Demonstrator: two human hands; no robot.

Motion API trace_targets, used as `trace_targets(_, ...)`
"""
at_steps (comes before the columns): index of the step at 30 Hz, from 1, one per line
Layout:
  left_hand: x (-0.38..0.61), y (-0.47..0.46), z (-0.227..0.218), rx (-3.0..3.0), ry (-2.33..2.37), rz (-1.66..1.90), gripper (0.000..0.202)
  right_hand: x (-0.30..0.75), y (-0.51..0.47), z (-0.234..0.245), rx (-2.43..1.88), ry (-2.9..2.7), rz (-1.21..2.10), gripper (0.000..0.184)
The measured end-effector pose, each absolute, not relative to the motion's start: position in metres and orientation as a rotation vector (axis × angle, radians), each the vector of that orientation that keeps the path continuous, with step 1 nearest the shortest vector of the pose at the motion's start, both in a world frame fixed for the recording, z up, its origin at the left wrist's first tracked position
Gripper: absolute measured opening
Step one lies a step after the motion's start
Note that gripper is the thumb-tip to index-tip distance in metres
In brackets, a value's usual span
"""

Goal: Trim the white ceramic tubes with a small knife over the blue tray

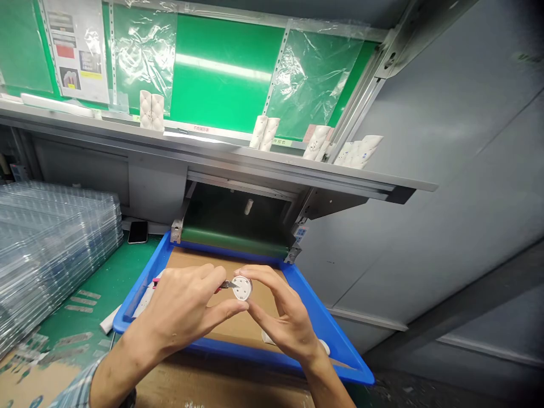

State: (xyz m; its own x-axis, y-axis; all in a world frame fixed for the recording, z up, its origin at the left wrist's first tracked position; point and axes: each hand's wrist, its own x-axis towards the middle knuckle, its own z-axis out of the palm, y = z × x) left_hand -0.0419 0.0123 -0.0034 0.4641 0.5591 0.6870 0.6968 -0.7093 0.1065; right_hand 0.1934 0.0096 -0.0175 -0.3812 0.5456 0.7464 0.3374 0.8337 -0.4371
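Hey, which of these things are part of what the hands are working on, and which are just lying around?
In use:
left hand gripping pink-handled pliers
right hand holding a white plastic disc

Lying about:
blue tray
smartphone
stacked clear plastic trays
white quilted pieces on the shelf

A green-matted workbench [106,272] carries a blue tray [147,272], stacked clear plastic trays [55,249], a smartphone [137,232].

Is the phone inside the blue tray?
No, the phone lies on the green mat outside the blue tray.
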Motion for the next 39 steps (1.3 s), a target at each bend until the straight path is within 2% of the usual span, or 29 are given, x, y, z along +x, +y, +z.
trace_targets(5,-0.038,0.009,-0.001,-2.507,-1.057,-1.09,0.057,0.19,0.009,-0.018,-0.687,-1.98,0.142,0.043)
trace_targets(13,-0.033,0.007,-0.003,-2.446,-1.07,-1.037,0.054,0.183,0.007,-0.02,-0.711,-1.892,-0.013,0.031)
trace_targets(28,-0.023,0.004,-0.008,-2.378,-1.031,-1.111,0.051,0.175,0.014,-0.033,-0.598,-1.759,-0.203,0.042)
trace_targets(39,-0.023,0.004,-0.01,-2.382,-1.087,-1.101,0.051,0.176,0.013,-0.035,-0.611,-1.739,-0.311,0.039)
